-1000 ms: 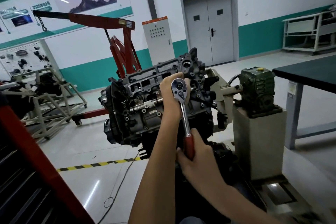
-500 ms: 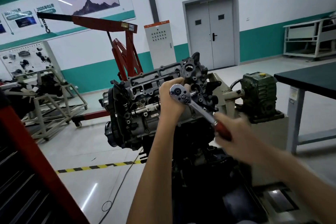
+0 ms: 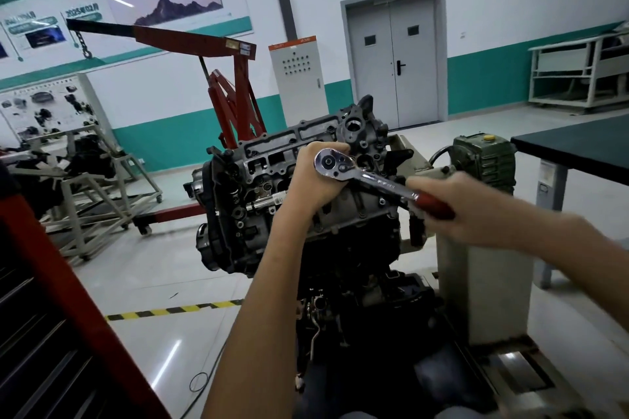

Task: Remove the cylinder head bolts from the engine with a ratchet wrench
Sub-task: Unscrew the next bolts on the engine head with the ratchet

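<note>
Chromed steel gleams at the head of the ratchet wrench point(image 3: 381, 185), which sits against the upper face of the engine point(image 3: 238, 201), near its right end, over a cylinder head bolt that is hidden beneath the tool. The left hand point(image 3: 315, 180) is curled just behind that head, its grip closed on the wrench there and, I judge, steadying it on the bolt. The wrench's long axis runs right and slightly down, away from the engine, to the red handle, where the right hand point(image 3: 476, 214) has its grip wrapped round, though blur softens the fingers. So the bolt lies left of the right hand, at the lever's far end, and the left hand is the nearer; the next swing should pivot there. A green gearbox point(image 3: 483, 156) stands beside the engine, a dark-topped counter point(image 3: 578, 143) well to the right, and a red crane point(image 3: 238, 78) behind.
</note>
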Motion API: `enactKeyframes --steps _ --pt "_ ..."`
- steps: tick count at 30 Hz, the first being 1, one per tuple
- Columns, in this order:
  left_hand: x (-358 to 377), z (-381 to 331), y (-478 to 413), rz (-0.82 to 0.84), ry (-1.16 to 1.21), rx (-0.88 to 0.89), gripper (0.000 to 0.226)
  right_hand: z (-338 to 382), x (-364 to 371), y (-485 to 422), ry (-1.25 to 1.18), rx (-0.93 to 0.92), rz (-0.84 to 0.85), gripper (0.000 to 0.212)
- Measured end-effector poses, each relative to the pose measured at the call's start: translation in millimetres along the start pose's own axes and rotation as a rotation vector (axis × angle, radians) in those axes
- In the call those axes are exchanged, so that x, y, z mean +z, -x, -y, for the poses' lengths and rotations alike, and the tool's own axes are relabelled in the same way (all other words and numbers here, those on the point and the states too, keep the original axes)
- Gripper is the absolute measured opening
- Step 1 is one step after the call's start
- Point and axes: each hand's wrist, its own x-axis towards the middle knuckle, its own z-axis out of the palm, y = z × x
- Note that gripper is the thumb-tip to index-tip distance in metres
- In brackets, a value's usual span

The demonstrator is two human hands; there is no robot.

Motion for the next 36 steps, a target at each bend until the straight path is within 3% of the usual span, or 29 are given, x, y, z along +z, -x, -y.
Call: enactKeyframes --steps 3,6,10,13,15,20,22,24,32,36 --pt "5 0 2 -0.001 0.027 0.007 0.021 -9 -4 -4 0.189 0.003 -0.104 0.03" --pt "17 2 3 -0.132 0.087 -0.026 0.036 14 45 11 -0.141 0.101 -0.18 0.034" --pt "31 0 2 -0.261 0.182 -0.054 0.042 75 117 12 -0.628 0.293 -0.424 0.036" --pt "34 -2 -2 -0.287 0.134 -0.07 0.042 96 138 4 -0.78 0.278 -0.447 0.031" --pt "28 2 1 -0.242 0.078 -0.045 0.044 81 122 8 -0.679 0.243 -0.388 0.031" --pt "10 3 2 -0.036 0.024 0.012 0.038 2 30 12 -0.105 0.059 -0.092 0.027" --pt "9 0 -2 -0.004 -0.023 0.009 0.036 -14 3 5 0.131 0.002 -0.131 0.027" --pt "12 0 -1 -0.037 0.003 0.01 0.039 -18 0 3 0.184 -0.01 -0.186 0.025" --pt "31 -3 0 -0.261 0.167 -0.078 0.042 91 134 4 -0.762 0.28 -0.453 0.028" --pt "26 -3 4 -0.251 0.176 -0.07 0.046 86 126 2 -0.698 0.238 -0.42 0.033"
